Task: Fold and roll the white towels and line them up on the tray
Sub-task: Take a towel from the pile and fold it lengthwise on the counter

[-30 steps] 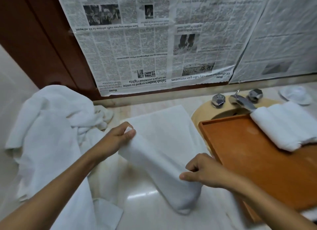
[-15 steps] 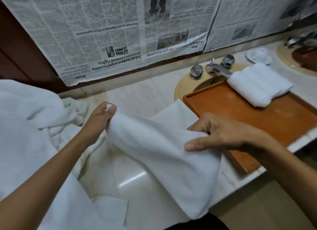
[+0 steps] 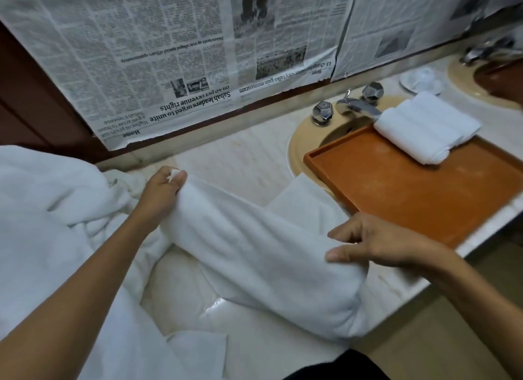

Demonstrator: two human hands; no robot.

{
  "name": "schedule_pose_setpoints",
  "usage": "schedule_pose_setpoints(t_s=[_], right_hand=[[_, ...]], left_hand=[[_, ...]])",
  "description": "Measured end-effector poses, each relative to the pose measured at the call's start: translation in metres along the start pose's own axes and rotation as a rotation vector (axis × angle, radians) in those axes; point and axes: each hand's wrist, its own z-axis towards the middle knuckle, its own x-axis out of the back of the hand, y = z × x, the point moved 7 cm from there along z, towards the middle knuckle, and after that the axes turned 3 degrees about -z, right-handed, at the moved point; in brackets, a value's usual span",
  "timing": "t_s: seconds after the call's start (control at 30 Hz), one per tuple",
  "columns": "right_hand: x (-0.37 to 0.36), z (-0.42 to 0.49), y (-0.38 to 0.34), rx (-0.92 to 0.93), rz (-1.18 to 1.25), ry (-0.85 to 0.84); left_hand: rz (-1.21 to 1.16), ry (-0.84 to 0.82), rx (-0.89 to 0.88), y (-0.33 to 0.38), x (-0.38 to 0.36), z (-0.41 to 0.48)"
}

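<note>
Since half a second ago the right hand (image 3: 376, 241) has been lowered a little, while the left hand (image 3: 158, 193) has been kept almost where it was; the towel (image 3: 254, 252) is still stretched between them. That white towel is held doubled over, to the left of the tray (image 3: 396, 204) and nearer the person, and its hanging fold is draped past the counter's front edge. Its far part is laid flat on the counter (image 3: 240, 164), just beside the tray's near left corner. One end is pinched by the left hand, whose fingers are curled tight round it, a scrap of white showing at the thumb. The other end is gripped by the right hand between thumb and forefinger, the remaining fingers being curled in above the cloth. The tray, orange-brown and low-rimmed, is set across a beige basin (image 3: 297, 147). On the tray's far part folded towels (image 3: 424, 126) are laid, white and pressed side by side; how many cannot be told. Behind the tray a chrome tap (image 3: 358, 106) with two faceted handles is seen. Beyond the tray's far right, a white dish (image 3: 421, 79) is placed on the counter. Well to the left of the tray a loose heap of towels (image 3: 56, 210) is piled. Upside-down newspaper (image 3: 169, 54) is fixed to the wall behind the tray.
</note>
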Motion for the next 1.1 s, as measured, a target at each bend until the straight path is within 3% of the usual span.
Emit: schedule_pose_setpoints(t_s=[0.07, 0.17, 0.23, 0.3, 0.37, 0.4, 0.53, 0.73, 0.9, 1.03, 1.1], right_hand=[[0.001, 0.008, 0.008, -0.067, -0.28, 0.134], [-0.013, 0.01, 0.008, -0.141, -0.546, 0.123], [-0.016, -0.005, -0.02, -0.057, -0.382, -0.011], [-0.01, -0.024, -0.057, 0.058, -0.016, -0.152], [0.01, -0.024, -0.068, 0.095, 0.237, -0.118], [0.018, -0.016, -0.059, 0.074, 0.212, -0.047], [0.017, 0.023, 0.013, -0.157, -0.276, 0.121], [0.008, 0.047, 0.076, -0.247, -0.469, 0.218], [-0.002, 0.08, 0.068, -0.24, -0.408, 0.197], [-0.006, 0.1, 0.054, -0.34, -0.784, 0.326], [-0.008, 0.112, 0.047, -0.325, -0.829, 0.401]], left_hand=[[0.054, -0.006, 0.047, -0.007, -0.002, 0.007], [0.178, -0.084, 0.054, -0.001, -0.014, 0.013], [0.212, -0.105, 0.029, 0.008, -0.018, 0.022], [0.157, -0.112, 0.026, 0.019, -0.022, 0.033], [0.071, -0.112, 0.055, 0.026, -0.033, 0.042], [0.067, -0.103, 0.068, 0.025, -0.039, 0.046], [0.204, 0.004, 0.084, 0.012, -0.048, 0.053], [0.277, 0.019, 0.074, 0.007, -0.052, 0.059], [0.304, 0.054, 0.078, 0.01, -0.05, 0.054], [0.272, 0.081, 0.073, 0.014, -0.04, 0.043], [0.178, 0.074, 0.058, 0.014, -0.034, 0.036]])
